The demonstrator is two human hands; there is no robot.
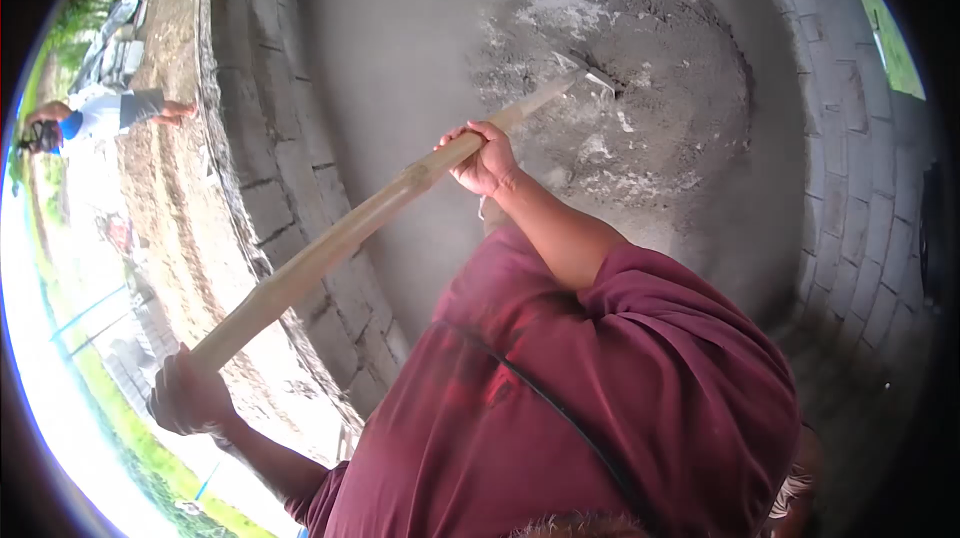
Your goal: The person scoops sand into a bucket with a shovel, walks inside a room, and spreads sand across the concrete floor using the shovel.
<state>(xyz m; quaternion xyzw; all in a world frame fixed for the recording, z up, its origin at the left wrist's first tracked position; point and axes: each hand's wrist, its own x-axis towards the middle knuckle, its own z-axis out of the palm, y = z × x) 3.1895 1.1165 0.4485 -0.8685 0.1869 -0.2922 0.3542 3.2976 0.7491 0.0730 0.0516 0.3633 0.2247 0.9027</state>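
Note:
A long-handled hoe with a pale bamboo-like handle [345,233] runs diagonally from lower left to upper centre. My left hand [190,393] is wrapped round the handle's near end. Farther up the shaft, my right hand [482,160] grips it, fingers closed. The metal head [597,76] sits in a heap of wet grey mortar [650,128] with whitish streaks; its blade is partly buried, so its full shape is hidden. Smooth grey floor [385,58] surrounds the heap.
Low grey block walls stand on the left [262,108] and right [855,178]. Beyond the left wall, a person in a white shirt [100,116] stands on bare soil [165,178]. Part of another person [790,478] shows at lower right. A dark cord [570,418] crosses my maroon shirt.

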